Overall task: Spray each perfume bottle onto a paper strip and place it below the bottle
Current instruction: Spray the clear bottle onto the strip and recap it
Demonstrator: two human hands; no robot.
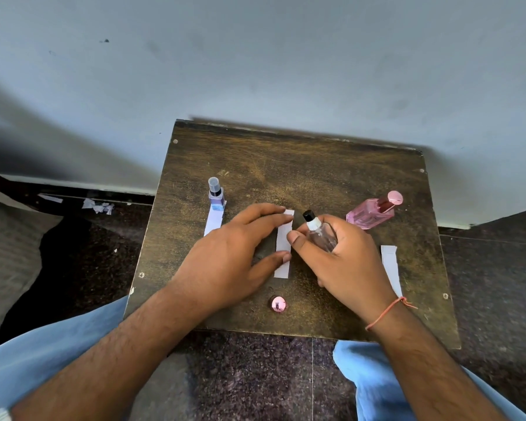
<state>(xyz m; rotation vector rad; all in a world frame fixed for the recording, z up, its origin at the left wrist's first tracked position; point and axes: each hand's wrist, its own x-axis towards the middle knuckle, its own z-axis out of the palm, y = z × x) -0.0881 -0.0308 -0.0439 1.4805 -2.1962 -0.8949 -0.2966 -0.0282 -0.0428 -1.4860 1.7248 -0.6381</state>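
My right hand (343, 262) grips a clear perfume bottle (319, 233) with a white collar and black nozzle, tilted left over the table's middle. A white paper strip (283, 242) lies flat beside it, and my left hand (228, 262) pinches it with fingers at its top and thumb near its lower part. At the back left stands a blue bottle (216, 196) with a paper strip (213, 220) below it. A pink bottle (372, 211) stands at the right, with another strip (390, 268) lying nearer the front right.
A pink round cap (278, 304) lies on the brown wooden table (301, 177) near its front edge. The table stands against a grey wall. Torn paper scraps (99, 206) lie on the dark floor at the left. My knees in blue trousers flank the table's front.
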